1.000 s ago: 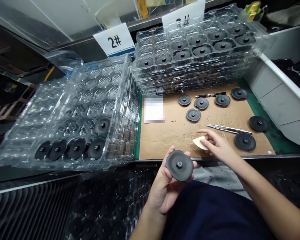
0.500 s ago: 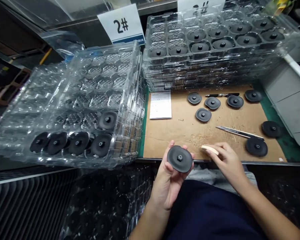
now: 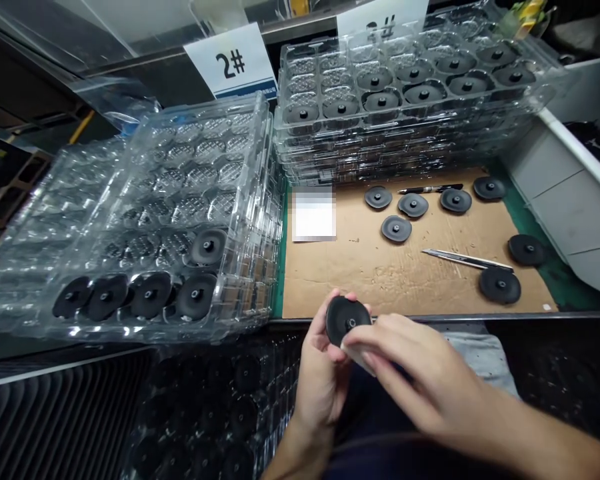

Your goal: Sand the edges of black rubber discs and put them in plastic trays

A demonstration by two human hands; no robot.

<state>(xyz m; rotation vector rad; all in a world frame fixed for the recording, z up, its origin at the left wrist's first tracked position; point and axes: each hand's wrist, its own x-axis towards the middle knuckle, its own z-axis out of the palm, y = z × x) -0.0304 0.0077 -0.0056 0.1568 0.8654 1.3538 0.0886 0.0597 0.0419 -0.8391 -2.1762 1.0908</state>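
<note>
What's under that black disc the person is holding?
The left hand cups the black disc from below, fingers showing at its rim; the disc's underside is hidden.

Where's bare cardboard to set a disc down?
Widest patch: the brown cardboard between the blurred paper slip, the lone black disc and the utility knife, just above the left hand and right hand. Crowded: the far right, where discs sit round the knife, and the top row beside the pen.

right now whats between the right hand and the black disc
A small pale flat piece, under the right hand, against the black disc held in the left hand, in the head view.
</note>
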